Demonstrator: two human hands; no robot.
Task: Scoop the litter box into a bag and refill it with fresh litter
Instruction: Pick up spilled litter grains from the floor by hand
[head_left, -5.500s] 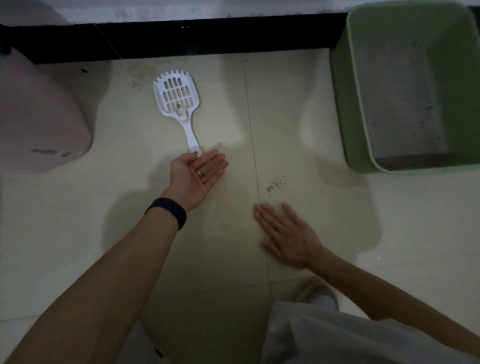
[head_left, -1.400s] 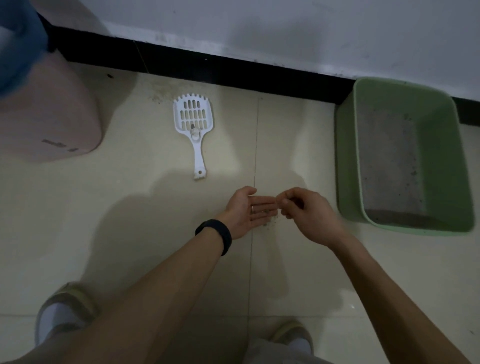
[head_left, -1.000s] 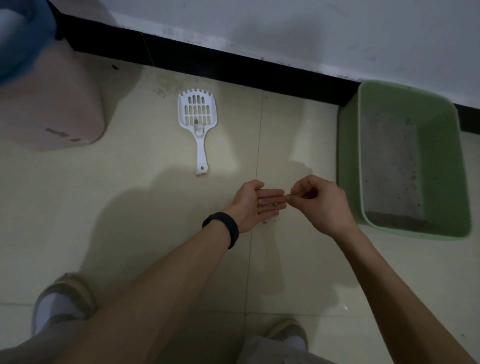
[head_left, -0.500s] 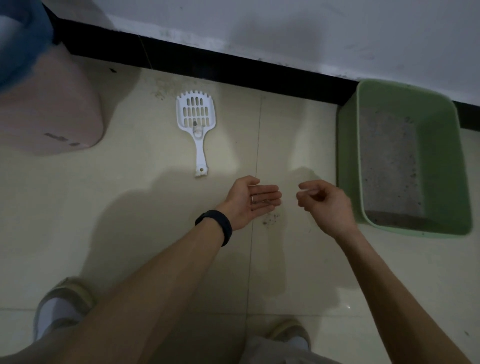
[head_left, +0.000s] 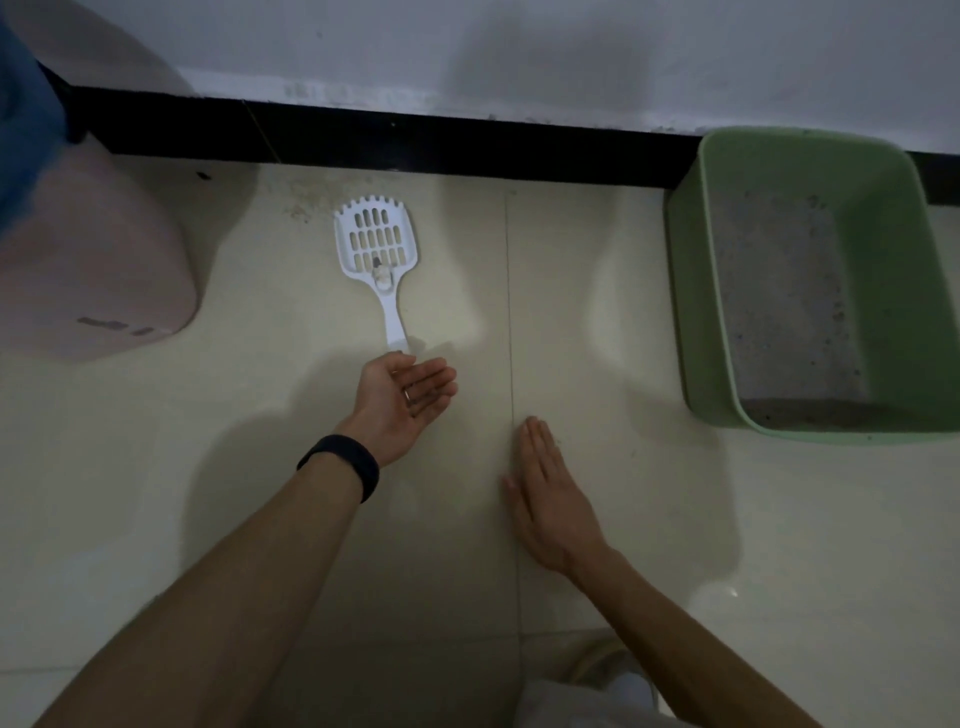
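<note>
Observed fingers of right hand (head_left: 550, 493) straight and together, pressed flat on floor (head_left: 649, 519) beside tile seam (head_left: 510, 312); half a second ago logged curled and raised. Noted fingers of left hand (head_left: 402, 402) loosely together, palm up, cupping few dark litter grains (head_left: 423, 400); now nearer handle tip of white scoop (head_left: 378, 254), lying flat on floor. Recorded green litter box (head_left: 691, 312) well right, by black baseboard (head_left: 415, 143), thin grey litter inside. Logged pink container (head_left: 93, 260) far left, white wall (head_left: 519, 52) above.
</note>
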